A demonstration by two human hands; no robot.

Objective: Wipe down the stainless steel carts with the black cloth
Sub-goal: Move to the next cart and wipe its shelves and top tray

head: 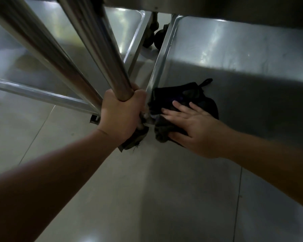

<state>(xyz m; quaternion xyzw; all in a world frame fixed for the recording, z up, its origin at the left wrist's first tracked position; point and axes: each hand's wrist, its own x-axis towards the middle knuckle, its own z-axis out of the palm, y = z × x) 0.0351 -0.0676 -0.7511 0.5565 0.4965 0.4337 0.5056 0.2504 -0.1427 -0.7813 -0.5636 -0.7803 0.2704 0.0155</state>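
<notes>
My left hand (122, 113) grips the bottom of a cart's upright steel post (101, 49), and a dark scrap of cloth (135, 139) hangs out under that fist. My right hand (192, 126) lies flat, fingers straight and spread, pressing the black cloth (184, 96) onto the near left corner of the right cart's bottom shelf (234, 55). The cloth is bunched, with a small loop sticking out at its far edge. Whether the two dark pieces are one cloth I cannot tell.
A second steel cart's low shelf (42, 55) lies to the left, with another upright post (33, 37) and a front rail (38, 95). Black caster wheels (157, 37) show in the gap between the carts. Pale tiled floor (147, 198) spreads below.
</notes>
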